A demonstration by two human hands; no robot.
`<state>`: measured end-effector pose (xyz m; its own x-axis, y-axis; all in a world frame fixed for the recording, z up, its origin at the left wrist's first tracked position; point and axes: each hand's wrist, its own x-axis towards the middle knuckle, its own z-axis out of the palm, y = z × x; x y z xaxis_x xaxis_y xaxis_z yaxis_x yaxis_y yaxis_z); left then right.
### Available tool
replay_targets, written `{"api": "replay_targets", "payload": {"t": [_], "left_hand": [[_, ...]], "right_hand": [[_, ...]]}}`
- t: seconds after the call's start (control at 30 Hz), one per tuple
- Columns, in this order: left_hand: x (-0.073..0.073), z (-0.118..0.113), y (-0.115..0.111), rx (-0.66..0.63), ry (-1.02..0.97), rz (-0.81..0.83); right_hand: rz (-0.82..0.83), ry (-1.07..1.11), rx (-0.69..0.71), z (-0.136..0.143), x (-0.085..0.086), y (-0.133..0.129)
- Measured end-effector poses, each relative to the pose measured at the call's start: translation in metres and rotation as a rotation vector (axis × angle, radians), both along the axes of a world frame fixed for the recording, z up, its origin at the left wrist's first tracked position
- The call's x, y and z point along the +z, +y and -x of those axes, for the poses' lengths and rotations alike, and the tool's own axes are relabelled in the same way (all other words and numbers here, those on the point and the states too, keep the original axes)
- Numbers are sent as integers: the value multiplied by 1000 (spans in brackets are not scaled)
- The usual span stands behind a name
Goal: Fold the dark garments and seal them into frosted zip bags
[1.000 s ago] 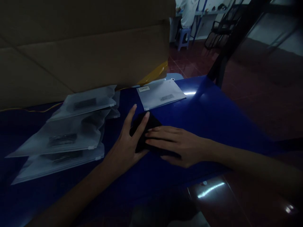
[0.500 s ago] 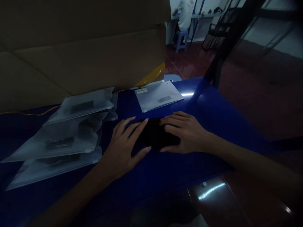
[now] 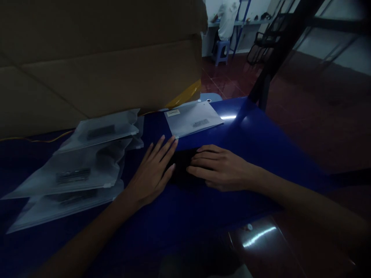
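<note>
A dark black item (image 3: 182, 166) lies on the blue table, too dark for me to make out what kind of thing it is. My left hand (image 3: 156, 170) is open at its left edge, fingers stretched out and pointing away from me. From the right, my right hand (image 3: 217, 168) lies over the item with its fingers straight and side by side, and its thumb is hidden. Just beyond is a white zip bag (image 3: 193, 117) with a small label and printed text. Several frosted zip bags (image 3: 87, 154) with dark prints overlap on the left.
A large cardboard box (image 3: 116, 77) with yellow tape stands along the back of the blue table (image 3: 246, 154). A dark metal post (image 3: 278, 54) rises at the table's far right. Farther off, a person (image 3: 227, 19) sits on a blue stool (image 3: 222, 52) beside a black chair (image 3: 261, 42).
My left hand has shifted slightly, its fingers flatter and its thumb drawn back. My right hand has slid left over the black item, its fingers closer together and its thumb now out of sight.
</note>
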<state>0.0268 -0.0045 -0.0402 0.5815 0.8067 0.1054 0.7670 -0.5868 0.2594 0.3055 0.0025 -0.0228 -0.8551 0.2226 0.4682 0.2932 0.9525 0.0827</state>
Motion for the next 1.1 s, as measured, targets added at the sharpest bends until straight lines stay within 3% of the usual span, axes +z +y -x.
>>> {"api": "replay_targets", "payload": {"t": [0.4,0.5,0.63,0.77,0.87,0.97,1.1], "left_hand": [[-4,-4,15,24,71,-51],[-3,-6,12,48,94,-109],[2,-6,4,173,151,-244],[5,-2,-1,256,224,-313],[7,-1,0,233,175,-275],[8,0,3,173,106,-263],[5,3,6,121,83,-291]], "right_hand": [[123,-49,95,4,-1,-2],[45,-32,69,2,1,0],[-79,14,-44,-5,4,5],[-55,-30,-110,-11,6,7],[-23,-81,-133,-12,4,7],[-112,-67,-160,-12,1,7],[-150,1,-53,-9,0,4]]}}
